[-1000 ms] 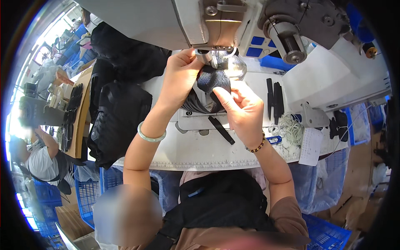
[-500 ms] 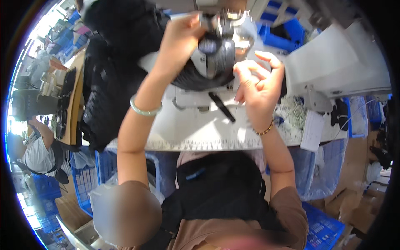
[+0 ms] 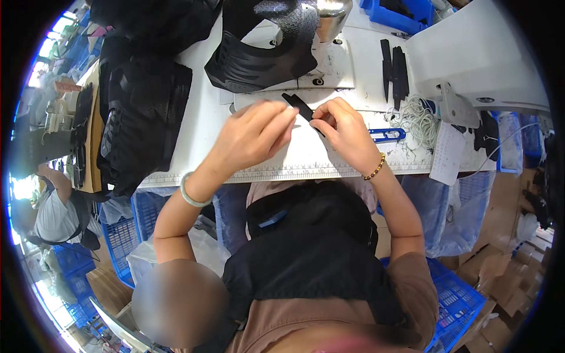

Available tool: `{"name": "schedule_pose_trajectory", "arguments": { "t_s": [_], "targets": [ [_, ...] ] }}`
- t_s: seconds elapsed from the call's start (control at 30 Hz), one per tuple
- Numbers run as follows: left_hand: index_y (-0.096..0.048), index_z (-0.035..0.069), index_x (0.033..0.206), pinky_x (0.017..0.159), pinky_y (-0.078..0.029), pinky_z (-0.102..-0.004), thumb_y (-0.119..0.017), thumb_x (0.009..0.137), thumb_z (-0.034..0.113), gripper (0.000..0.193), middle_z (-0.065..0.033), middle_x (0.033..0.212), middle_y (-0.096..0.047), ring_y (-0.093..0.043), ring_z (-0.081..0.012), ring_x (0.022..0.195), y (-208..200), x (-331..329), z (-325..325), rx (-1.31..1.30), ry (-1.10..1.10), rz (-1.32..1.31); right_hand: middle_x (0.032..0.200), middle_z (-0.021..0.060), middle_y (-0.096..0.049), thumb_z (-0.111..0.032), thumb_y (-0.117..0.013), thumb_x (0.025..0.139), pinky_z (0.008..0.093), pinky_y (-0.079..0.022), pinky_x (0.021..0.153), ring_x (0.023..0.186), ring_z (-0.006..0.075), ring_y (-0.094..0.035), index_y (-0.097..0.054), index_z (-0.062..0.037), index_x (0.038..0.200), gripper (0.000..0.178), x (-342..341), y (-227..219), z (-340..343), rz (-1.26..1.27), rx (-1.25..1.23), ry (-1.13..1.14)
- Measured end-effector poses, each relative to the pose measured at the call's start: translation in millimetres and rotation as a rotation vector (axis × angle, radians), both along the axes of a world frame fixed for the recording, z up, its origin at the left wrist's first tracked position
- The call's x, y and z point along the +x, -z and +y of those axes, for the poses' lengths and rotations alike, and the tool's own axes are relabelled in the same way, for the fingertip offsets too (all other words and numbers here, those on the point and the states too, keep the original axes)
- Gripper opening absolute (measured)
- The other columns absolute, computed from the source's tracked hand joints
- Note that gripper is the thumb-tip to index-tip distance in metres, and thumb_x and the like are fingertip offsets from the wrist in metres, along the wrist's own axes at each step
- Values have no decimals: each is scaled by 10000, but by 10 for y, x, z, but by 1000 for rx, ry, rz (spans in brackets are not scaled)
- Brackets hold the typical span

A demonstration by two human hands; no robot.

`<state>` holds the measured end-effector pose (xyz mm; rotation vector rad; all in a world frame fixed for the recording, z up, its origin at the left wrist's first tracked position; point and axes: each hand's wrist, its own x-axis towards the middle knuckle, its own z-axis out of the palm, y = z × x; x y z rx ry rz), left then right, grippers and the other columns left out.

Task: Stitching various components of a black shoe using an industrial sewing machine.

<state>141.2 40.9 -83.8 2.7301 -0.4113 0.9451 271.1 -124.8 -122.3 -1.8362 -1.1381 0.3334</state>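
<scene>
My right hand (image 3: 348,130) is closed in a pinch at a short black strip (image 3: 299,105) that lies slantwise on the white table; its fingertips meet the strip's side. Close by on the left, my left hand (image 3: 254,134) has its fingers pressed together, and whatever is in them is too small or hidden to name. Beyond both hands, a black textured shoe upper (image 3: 259,65) rests by the sewing machine's shiny metal part (image 3: 333,19), with neither hand touching it. Blue-handled thread snips (image 3: 387,135) lie beside my right hand.
Black shoe uppers (image 3: 144,112) are piled on the left. To the right are several black strips (image 3: 399,73), a tangle of pale thread (image 3: 421,125), a white card (image 3: 449,152) and the white machine body (image 3: 477,56). A blue bin (image 3: 406,20) stands at the back.
Both hands have come down from the machine toward the table's front edge. My left hand has left the shoe upper by the machine, and my right hand has closed at the black strip.
</scene>
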Motion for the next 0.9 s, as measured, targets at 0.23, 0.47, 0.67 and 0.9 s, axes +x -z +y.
{"name": "schedule_pose_trajectory", "arguments": {
  "t_s": [0.23, 0.47, 0.67, 0.9],
  "targets": [
    [-550, -5, 1027, 713, -513, -353, -591, 782, 25, 250, -123, 1116, -515, -557, -275, 992, 193, 129, 79, -128, -195, 358, 827, 66, -503, -55, -653, 795, 232, -455, 509, 606, 93, -519, -540, 13, 919, 181, -1, -50, -1, 107, -51, 16],
    [-608, -17, 970, 655, -539, -289, -651, 714, -8, 259, -108, 989, -554, -610, -244, 841, 104, -99, 224, 89, 30, 117, 803, -1, -564, -88, -619, 846, 167, -321, 441, 568, 21, -449, -589, -10, 973, 152, 161, -274, -83, 608, 29, -104],
    [-648, -49, 870, 597, -541, -284, -688, 651, -76, 223, -142, 917, -592, -634, -243, 753, -3, 28, 190, 68, 129, -367, 758, -31, -588, -125, -629, 849, 151, -253, 448, 548, -16, -379, -634, -20, 970, 160, 172, -535, -76, 931, -49, -413],
    [-619, -6, 1025, 610, -507, -290, -694, 684, -50, 352, -120, 952, -606, -622, -231, 752, -128, 138, -64, -91, 20, -259, 707, -15, -569, -59, -646, 828, 150, -253, 389, 488, -10, -412, -598, -24, 914, 105, 63, -665, -94, 939, 72, -256]
  ]
}}
